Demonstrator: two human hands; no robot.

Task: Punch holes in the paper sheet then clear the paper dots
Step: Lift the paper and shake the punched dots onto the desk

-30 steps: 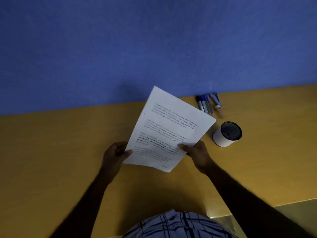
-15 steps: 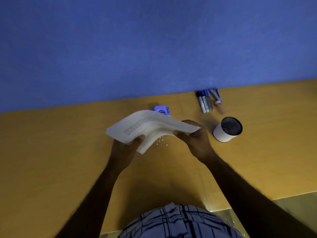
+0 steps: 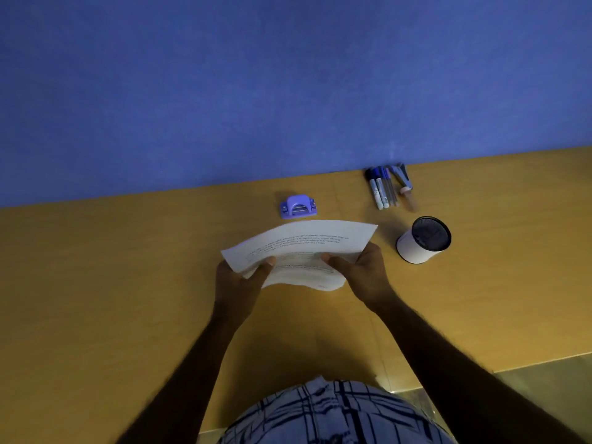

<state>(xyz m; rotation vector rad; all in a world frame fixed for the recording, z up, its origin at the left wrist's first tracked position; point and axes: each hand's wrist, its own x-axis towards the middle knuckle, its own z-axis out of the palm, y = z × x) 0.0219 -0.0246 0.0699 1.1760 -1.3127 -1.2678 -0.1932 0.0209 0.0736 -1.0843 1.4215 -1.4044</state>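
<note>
A printed white paper sheet (image 3: 307, 241) hangs low over the yellow table (image 3: 96, 283), bent into a curve with its far edge raised. My left hand (image 3: 238, 283) grips its left near corner, thumb on top. My right hand (image 3: 362, 274) grips its right side, thumb on the printed face. A small purple hole punch (image 3: 298, 206) stands on the table just beyond the sheet, apart from both hands. The paper dots are hidden under the sheet.
A white pen cup (image 3: 423, 245) with a black mesh inside stands to the right of the sheet. Several markers and pens (image 3: 384, 189) lie against the blue wall (image 3: 288, 91) at the back right. The table's near edge runs at the lower right.
The sheet went from upright and facing me to curved and nearly flat, low over the table. It now covers the dots seen half a second ago, and the whole punch shows.
</note>
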